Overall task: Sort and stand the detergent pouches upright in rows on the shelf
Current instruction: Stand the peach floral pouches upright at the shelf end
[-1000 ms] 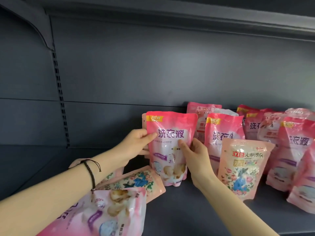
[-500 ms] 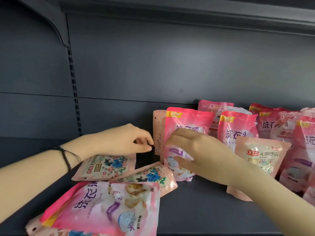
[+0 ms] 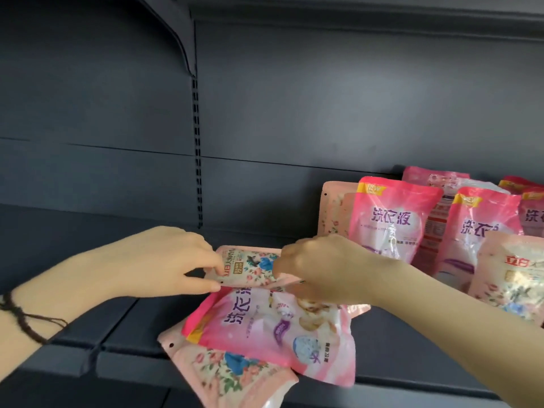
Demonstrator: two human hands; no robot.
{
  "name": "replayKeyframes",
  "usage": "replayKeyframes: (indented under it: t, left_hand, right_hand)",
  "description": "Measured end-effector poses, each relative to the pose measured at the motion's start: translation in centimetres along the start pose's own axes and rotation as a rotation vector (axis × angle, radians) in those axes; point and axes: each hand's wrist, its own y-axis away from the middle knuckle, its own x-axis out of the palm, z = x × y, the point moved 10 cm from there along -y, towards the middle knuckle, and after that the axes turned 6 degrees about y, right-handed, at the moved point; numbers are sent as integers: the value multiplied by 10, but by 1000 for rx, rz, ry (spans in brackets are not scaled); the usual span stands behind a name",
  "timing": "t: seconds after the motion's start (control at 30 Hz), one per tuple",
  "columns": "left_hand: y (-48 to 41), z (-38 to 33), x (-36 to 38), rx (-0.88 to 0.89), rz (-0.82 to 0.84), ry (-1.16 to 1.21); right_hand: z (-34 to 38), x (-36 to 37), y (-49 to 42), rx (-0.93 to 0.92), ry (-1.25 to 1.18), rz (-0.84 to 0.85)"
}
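Note:
A pale floral pouch (image 3: 253,266) lies flat on the dark shelf (image 3: 123,316). My left hand (image 3: 176,260) pinches its left corner between thumb and fingers. My right hand (image 3: 321,267) grips its right end with curled fingers. Just in front lies a bright pink pouch (image 3: 273,331) flat on its back, on top of another floral pouch (image 3: 226,375) at the shelf's front edge. To the right, a pink pouch (image 3: 391,219) stands upright with a pale pouch (image 3: 334,213) behind it.
More pink pouches (image 3: 482,219) and a floral one (image 3: 512,272) stand in rows at the right. The shelf's back panel has a slotted upright (image 3: 197,148). The left part of the shelf holds no pouches. An upper shelf bracket (image 3: 176,30) hangs above.
Both hands left the upright pink pouch, which stays standing, and came down to the flat floral pouch, now held at both ends. The view shifted left.

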Motion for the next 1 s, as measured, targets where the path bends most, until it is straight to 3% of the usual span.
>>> replayKeyframes:
  t: [0.1, 0.2, 0.4, 0.63, 0.8, 1.0]
  left_hand:
    - [22, 8, 3, 23, -6, -27]
    - [32, 23, 18, -31, -30, 60]
    - [33, 41, 70, -140, 176, 442]
    - [23, 52, 85, -270, 170, 854]
    - [11, 54, 90, -296, 186, 908]
    - [4, 49, 95, -307, 226, 1005]
  right_hand:
    - [3, 5, -16, 86, -263, 75]
    - [11, 9, -28, 183, -369, 126]
    - [43, -1, -27, 200, -371, 102]
    - [27, 22, -36, 354, -363, 225]
    - [21, 58, -36, 413, -497, 398]
    - [16, 55, -40, 374, -475, 387]
